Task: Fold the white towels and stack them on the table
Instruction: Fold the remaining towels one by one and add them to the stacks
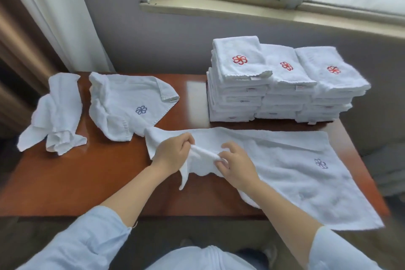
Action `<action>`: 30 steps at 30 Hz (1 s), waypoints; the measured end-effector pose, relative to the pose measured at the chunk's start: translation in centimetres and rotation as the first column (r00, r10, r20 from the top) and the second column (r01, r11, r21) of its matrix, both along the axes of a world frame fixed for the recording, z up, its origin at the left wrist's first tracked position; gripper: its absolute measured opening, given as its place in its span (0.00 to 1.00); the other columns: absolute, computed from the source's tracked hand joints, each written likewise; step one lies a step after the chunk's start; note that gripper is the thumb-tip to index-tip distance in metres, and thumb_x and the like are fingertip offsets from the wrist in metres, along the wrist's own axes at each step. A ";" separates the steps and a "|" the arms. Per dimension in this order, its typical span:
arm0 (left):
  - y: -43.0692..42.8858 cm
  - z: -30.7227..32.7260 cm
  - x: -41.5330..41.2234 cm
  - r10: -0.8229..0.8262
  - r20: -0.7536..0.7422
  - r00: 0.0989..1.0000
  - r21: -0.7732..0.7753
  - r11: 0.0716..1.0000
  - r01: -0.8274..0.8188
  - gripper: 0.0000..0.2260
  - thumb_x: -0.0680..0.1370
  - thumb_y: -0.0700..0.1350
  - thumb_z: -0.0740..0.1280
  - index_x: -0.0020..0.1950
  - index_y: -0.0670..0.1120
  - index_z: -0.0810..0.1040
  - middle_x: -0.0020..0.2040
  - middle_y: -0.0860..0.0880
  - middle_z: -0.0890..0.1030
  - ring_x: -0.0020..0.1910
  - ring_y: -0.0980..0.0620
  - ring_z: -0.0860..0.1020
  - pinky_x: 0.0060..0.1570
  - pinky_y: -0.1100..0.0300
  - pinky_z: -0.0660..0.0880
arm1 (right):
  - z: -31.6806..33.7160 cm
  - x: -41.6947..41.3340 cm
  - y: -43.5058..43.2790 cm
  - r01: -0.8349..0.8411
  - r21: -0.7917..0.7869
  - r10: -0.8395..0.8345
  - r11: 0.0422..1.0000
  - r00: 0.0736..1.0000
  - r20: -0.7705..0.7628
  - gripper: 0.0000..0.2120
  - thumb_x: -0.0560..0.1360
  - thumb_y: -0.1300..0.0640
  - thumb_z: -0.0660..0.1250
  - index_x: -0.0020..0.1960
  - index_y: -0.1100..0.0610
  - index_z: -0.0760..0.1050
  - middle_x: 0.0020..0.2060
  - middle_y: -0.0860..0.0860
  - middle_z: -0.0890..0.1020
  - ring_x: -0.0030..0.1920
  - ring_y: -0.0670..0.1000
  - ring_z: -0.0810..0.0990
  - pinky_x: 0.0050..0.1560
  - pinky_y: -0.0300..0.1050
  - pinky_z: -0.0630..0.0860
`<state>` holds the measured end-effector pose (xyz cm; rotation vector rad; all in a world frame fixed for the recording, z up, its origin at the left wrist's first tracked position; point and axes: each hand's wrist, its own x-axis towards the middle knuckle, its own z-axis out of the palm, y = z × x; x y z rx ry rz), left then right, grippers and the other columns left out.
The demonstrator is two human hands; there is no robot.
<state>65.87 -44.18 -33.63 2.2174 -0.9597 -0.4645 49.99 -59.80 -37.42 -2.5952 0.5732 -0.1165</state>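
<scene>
A white towel (291,169) with a blue flower emblem lies spread across the right half of the brown table (87,177), its near right corner hanging over the edge. My left hand (173,153) grips its bunched left end. My right hand (236,164) pinches the same raised fold just to the right. Three stacks of folded white towels (282,87) with red emblems stand at the back right. Two unfolded towels lie at the back left: one with a blue emblem (129,103) and a crumpled one (54,116).
A wall with a window sill (241,13) rises behind the table. A curtain (54,17) hangs at the left. Bare tabletop shows at the front left. My knees are below the table's near edge.
</scene>
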 end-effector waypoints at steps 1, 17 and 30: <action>-0.4 1.0 0.7 0.019 -0.002 1.000 0.003 1.000 -0.019 0.12 0.75 0.49 0.52 0.43 0.52 0.75 0.37 0.54 0.78 0.41 0.50 0.76 0.42 0.55 0.71 | 0.8 0.4 0.0 0.002 0.070 -0.004 0.998 1.000 0.017 0.14 0.80 0.48 0.64 0.42 0.57 0.78 0.48 0.47 0.78 0.50 0.48 0.75 0.46 0.46 0.71; -0.8 -2.6 -0.8 -0.259 -0.084 0.962 0.687 0.684 0.244 0.17 0.79 0.50 0.60 0.68 0.55 0.73 0.68 0.52 0.73 0.65 0.49 0.74 0.57 0.56 0.70 | -0.3 -2.0 -1.1 0.184 0.323 -0.041 0.928 0.914 -0.403 0.14 0.81 0.52 0.58 0.63 0.48 0.77 0.61 0.44 0.78 0.59 0.48 0.78 0.59 0.47 0.76; -11.7 -4.8 -10.0 -0.323 -0.069 0.944 0.650 0.703 0.288 0.29 0.79 0.51 0.62 0.79 0.51 0.57 0.78 0.48 0.56 0.76 0.46 0.58 0.64 0.49 0.70 | -1.0 -11.1 -11.3 0.267 0.138 -0.200 0.954 0.907 -0.370 0.28 0.79 0.54 0.62 0.78 0.50 0.60 0.78 0.50 0.57 0.77 0.51 0.57 0.69 0.48 0.66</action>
